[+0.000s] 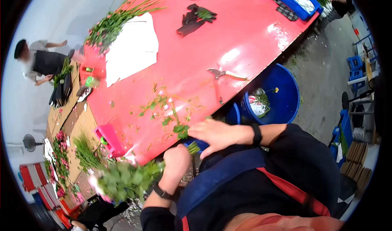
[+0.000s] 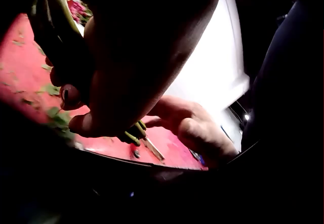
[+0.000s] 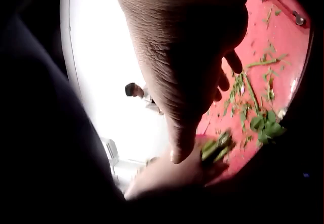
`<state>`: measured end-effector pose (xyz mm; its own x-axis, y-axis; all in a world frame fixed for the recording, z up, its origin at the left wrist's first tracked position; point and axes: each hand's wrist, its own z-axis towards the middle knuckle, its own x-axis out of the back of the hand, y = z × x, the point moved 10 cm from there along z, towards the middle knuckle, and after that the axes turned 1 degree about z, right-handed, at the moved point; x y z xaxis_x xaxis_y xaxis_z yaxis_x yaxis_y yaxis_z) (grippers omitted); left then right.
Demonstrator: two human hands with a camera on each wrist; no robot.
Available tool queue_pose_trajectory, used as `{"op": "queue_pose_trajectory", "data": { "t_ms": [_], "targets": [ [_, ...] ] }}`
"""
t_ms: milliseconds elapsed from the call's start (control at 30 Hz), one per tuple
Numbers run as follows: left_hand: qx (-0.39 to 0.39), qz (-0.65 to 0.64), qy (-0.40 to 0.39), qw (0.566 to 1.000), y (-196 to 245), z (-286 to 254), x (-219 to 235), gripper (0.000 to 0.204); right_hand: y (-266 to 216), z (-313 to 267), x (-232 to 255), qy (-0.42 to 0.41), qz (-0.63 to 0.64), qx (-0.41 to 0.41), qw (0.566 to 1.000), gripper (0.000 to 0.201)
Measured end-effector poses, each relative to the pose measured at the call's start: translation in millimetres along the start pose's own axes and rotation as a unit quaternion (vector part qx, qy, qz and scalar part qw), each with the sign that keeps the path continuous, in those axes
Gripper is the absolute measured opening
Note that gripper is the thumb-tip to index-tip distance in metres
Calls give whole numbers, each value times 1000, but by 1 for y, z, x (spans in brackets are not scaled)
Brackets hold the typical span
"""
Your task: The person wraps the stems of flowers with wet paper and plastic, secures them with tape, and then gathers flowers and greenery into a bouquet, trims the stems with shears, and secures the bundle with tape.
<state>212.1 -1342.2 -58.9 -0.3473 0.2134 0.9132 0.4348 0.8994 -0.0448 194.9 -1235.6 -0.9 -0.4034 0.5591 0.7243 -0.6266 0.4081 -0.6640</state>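
In the head view my left hand [image 1: 177,164] grips a bunch of leafy flower stems [image 1: 131,179]. Its pale, blurred blooms point to the lower left, and the bare stem ends [image 1: 193,148] stick out past the hand. Close beside those ends is my right hand [image 1: 215,133], fingers extended and holding nothing. The left wrist view has the left hand [image 2: 134,77] dark and close, curled round the stems, with the right hand [image 2: 195,130] behind. Stem ends [image 3: 216,149] show beyond the right hand [image 3: 185,57] in the right wrist view.
Leafy cuttings [image 1: 169,110] and pruning shears [image 1: 226,74] lie on the red table [image 1: 188,67]. A pink holder [image 1: 110,140] stands near its corner. Blue bins [image 1: 286,98] stand below the edge. White paper [image 1: 136,47], more flowers [image 1: 108,33] and dark gloves [image 1: 194,18] lie farther back. Another person [image 1: 47,62] works at left.
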Motion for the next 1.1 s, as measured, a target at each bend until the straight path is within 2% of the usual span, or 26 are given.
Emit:
{"op": "queue_pose_trajectory", "data": {
  "t_ms": [33, 67, 100, 133, 167, 200, 267, 300, 333, 400, 467, 500, 533, 567, 600, 633, 700, 767, 833, 867, 900, 967, 1000, 1033, 1067, 1100],
  "targets": [
    [-83, 17, 27, 996, 36, 20, 20, 10, 7, -8, 0, 5, -10, -20, 1000, 62],
    [-127, 16, 97, 987, 66, 42, 40, 9, 31, -21, -6, -48, 31, -115, 992, 50],
    [-106, 59, 62, 991, 89, 70, 44, 8, 55, -35, -10, -101, 70, -205, 971, 38],
    [-133, 62, 46, 988, 114, 93, 51, 6, 79, -49, 10, 1, 88, -219, 972, 28],
    [-161, 70, 89, 980, 139, 117, 72, 6, 103, -74, 30, 99, 106, -231, 962, 19],
    [-144, 35, 105, 983, 162, 142, 92, 15, 128, -96, 54, 121, 52, -274, 953, 20],
    [-253, -23, 301, 919, 211, 147, 167, 37, 191, -141, 108, 210, -30, -342, 915, 21],
    [-281, -34, 390, 876, 226, 137, 201, 43, 193, -158, 156, 315, 7, -277, 908, 20],
    [-277, -87, 385, 876, 233, 142, 213, 44, 244, -189, 163, 322, -67, -288, 900, 20],
    [-256, -148, 372, 880, 229, 157, 210, 44, 296, -225, 210, 293, -71, -421, 855, 21],
    [-234, -164, 351, 892, 211, 170, 177, 43, 361, -274, 243, 331, -92, -432, 834, 25],
    [-195, -161, 328, 910, 193, 173, 156, 43, 393, -296, 254, 305, -137, -437, 835, 28],
    [-159, -158, 307, 925, 173, 172, 134, 43, 452, -331, 260, 256, -290, -405, 828, 34],
    [-126, -156, 286, 937, 151, 170, 115, 43, 490, -362, 273, 313, -173, -496, 791, 31],
    [-75, -161, 228, 957, 127, 167, 91, 46, 517, -377, 282, 350, -133, -477, 795, 31],
    [-24, -172, 228, 958, 102, 153, 79, 46, 545, -386, 289, 317, -155, -443, 824, 31],
    [65, -191, 231, 952, 53, 115, 55, 47, 580, -401, 288, 203, -220, -527, 796, 33],
    [151, -180, 188, 954, 12, 78, 25, 48, 571, -384, 282, 18, -444, -422, 790, 50],
    [248, -205, 170, 932, -31, 38, -6, 44, 600, -424, 298, 149, -255, -589, 752, 66],
    [281, -207, 196, 916, -50, 16, -16, 41, 572, -400, 307, 100, -344, -605, 711, 68],
    [315, -207, 223, 899, -70, -8, -25, 38, 510, -356, 317, 53, -429, -613, 661, 70],
    [405, -212, 172, 872, -115, -48, -53, 32, 462, -307, 326, 172, -552, -458, 675, 66],
    [436, -224, 209, 846, -141, -68, -73, 33, 457, -286, 319, 134, -486, -501, 704, 59],
    [475, -249, 235, 810, -166, -88, -83, 34, 430, -248, 307, 217, -388, -346, 826, 47],
    [512, -273, 261, 771, -190, -105, -93, 36, 429, -234, 291, 195, -346, -400, 826, 44],
    [546, -294, 286, 730, -215, -122, -105, 37, 390, -205, 271, 173, -301, -452, 821, 41]
  ]
}}
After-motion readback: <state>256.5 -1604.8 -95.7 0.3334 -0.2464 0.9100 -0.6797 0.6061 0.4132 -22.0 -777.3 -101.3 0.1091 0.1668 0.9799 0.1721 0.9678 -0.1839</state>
